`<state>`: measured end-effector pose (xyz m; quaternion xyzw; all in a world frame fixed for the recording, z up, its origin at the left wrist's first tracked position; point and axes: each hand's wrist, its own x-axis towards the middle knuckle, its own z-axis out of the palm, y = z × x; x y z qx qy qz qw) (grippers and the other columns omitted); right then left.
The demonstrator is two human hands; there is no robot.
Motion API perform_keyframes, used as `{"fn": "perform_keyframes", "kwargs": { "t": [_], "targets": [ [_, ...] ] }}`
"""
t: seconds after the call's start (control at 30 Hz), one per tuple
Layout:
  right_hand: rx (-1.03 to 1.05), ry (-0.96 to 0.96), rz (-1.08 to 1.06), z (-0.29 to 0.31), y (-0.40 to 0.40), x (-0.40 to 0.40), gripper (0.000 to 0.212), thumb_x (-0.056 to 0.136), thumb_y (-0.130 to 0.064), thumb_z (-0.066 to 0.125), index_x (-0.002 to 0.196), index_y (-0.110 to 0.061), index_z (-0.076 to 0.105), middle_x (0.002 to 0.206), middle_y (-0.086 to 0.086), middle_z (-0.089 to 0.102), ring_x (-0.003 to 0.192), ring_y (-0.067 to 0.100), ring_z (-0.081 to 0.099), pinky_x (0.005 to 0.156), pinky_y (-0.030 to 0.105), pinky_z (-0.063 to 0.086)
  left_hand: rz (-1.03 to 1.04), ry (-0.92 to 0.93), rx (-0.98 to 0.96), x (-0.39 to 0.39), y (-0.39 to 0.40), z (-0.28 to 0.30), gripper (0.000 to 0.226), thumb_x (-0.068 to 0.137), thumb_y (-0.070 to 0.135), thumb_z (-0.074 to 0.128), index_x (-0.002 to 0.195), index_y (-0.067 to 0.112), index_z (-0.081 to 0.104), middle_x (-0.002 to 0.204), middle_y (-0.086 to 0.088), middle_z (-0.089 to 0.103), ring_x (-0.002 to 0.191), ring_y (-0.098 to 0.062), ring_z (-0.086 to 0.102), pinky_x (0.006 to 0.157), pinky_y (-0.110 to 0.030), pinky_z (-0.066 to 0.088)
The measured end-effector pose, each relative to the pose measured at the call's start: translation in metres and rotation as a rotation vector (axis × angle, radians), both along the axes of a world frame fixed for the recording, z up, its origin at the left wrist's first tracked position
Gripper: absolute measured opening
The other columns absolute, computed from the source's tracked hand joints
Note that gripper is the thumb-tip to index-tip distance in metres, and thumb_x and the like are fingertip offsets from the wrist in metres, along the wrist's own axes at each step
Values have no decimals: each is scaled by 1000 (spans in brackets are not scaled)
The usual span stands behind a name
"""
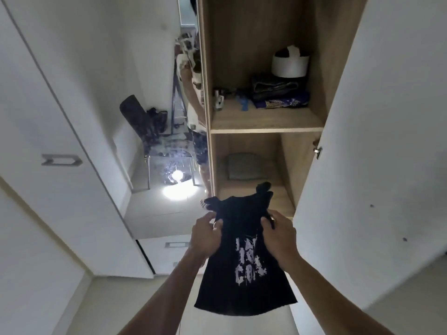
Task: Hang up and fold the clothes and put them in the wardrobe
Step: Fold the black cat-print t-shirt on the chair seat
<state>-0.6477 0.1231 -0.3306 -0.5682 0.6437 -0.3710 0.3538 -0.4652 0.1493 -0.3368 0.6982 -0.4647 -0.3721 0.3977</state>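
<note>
You hold a black sleeveless top with pale printed lettering in both hands, in the air in front of the open wooden wardrobe. Your left hand grips the fabric near one shoulder, fingers curled into the cloth. Your right hand pinches the other shoulder area, fingers closed on the fabric. The hem hangs toward you, below your wrists. A folded grey-green garment lies on the lower shelf beyond the top. On the upper shelf, a white cylindrical container sits on folded dark clothes. A mirrored door panel stands left of the shelves.
</note>
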Motion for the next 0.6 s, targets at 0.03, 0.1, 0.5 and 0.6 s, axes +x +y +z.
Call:
{"fn": "perform_keyframes", "kwargs": {
  "t": [0.03, 0.1, 0.5, 0.6],
  "targets": [
    [16, 4, -29, -3, -12, -3, 32, 101, -27, 54, 130, -21, 64, 124, 5, 67, 111, 25, 62, 100, 37, 49, -12, -3, 14, -3, -16, -2, 28, 100, 25, 54, 126, 17, 63, 115, -6, 71, 99, -22, 70, 92, -46, 57],
    [45, 14, -86, -11, -40, -11, 32, 102, -26, 53, 131, -19, 64, 125, 6, 67, 112, 25, 62, 100, 34, 47, -48, 17, 22, -14, -52, -8, 23, 102, 23, 53, 122, 18, 63, 113, -1, 70, 92, -15, 69, 84, -39, 59],
    [6, -73, -100, -105, -275, -38, 29, 103, -20, 53, 129, -21, 64, 116, -6, 70, 106, 11, 64, 93, 21, 49, 79, 15, 6, -44, -291, -111, 18, 99, 22, 54, 108, 26, 69, 82, -1, 74, 73, -20, 70, 64, -33, 55],
    [-18, -60, -75, -146, -343, -39, 19, 103, -20, 53, 113, -26, 67, 97, -12, 70, 86, 0, 63, 72, 4, 45, 89, 18, -12, -45, -352, -149, 21, 101, 18, 52, 99, 36, 63, 75, 5, 69, 65, -11, 63, 55, -11, 46]
  ]
}}
